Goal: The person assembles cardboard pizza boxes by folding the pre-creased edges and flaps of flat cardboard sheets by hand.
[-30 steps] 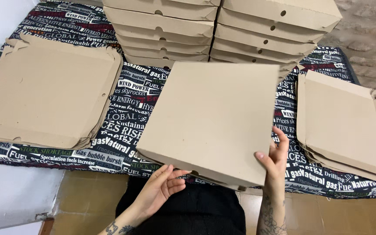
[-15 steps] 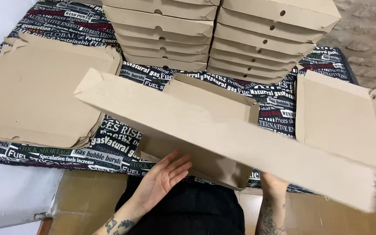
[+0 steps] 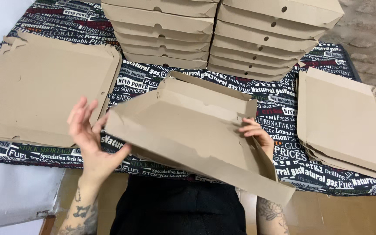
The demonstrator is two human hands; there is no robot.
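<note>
1. A half-folded brown cardboard box (image 3: 188, 126) was held tilted just above the table's near edge, its side walls raised and a long front flap hanging toward the person.
2. The left hand (image 3: 90, 141) was open, fingers spread, thumb touching the box's left corner.
3. The right hand (image 3: 255, 135) pinched the right wall, fingers curled over it.
4. The box looked light, thin and bendable, likely best held by its creased edges.
5. The table wore a cloth (image 3: 279, 104) printed with words; flat cardboard blanks (image 3: 44, 87) lay at either side, stacked finished boxes (image 3: 223, 35) behind.
</note>
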